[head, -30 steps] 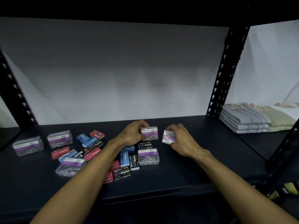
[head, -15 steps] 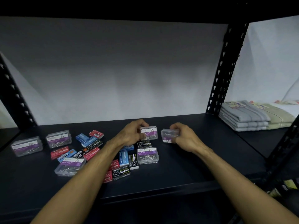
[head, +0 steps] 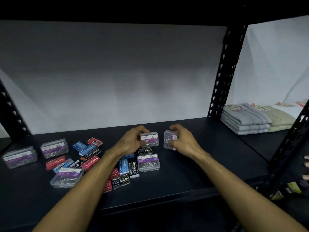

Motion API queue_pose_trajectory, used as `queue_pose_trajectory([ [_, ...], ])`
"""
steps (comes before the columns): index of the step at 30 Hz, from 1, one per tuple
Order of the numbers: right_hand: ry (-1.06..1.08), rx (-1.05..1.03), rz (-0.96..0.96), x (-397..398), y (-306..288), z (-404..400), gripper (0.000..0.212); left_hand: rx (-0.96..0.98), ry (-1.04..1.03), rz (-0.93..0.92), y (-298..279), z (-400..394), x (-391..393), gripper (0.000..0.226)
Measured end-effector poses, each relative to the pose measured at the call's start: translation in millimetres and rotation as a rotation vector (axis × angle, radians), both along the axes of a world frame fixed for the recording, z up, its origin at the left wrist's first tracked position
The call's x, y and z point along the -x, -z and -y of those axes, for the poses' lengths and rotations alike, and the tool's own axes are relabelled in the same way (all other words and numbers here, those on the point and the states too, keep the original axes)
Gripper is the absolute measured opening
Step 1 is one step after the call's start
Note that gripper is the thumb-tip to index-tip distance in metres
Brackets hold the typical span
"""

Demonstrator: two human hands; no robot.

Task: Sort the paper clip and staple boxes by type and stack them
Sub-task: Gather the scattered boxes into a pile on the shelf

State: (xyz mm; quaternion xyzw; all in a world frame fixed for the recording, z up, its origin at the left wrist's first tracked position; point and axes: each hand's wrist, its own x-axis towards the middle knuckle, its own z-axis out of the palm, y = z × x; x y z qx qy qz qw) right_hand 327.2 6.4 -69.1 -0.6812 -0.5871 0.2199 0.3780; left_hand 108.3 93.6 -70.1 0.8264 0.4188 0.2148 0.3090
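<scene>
A: Over on the left, 3 clear paper clip boxes [head: 54, 148] are sitting apart on the dark shelf [head: 192, 178], and the little staple boxes [head: 90, 153] are lying mixed up beside them.

B: In the middle, the left hand [head: 132, 142] is gripping 1 paper clip box [head: 149, 139], fingers curling around its left end.

A: The right hand [head: 183, 142] is pinching another clip box [head: 170, 139], tipped on its side.

B: I think turning it flat and lining up the edges is going to help the 2 stack neatly.
</scene>
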Motion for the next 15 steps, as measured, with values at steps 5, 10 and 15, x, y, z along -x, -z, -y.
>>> queue_pose_trajectory([
  [5,0.090,0.035,-0.123,0.6,14.6,5.8,0.040,-0.005,-0.006,-0.006,0.4,0.5,-1.6,0.034],
  [10,0.065,0.047,-0.040,0.9,-1.7,3.7,0.033,0.000,-0.019,0.007,-0.9,1.6,-1.0,0.035],
  [15,0.026,0.082,0.109,1.2,-5.8,3.9,0.029,-0.036,-0.043,0.021,1.1,3.6,-5.4,0.036],
])
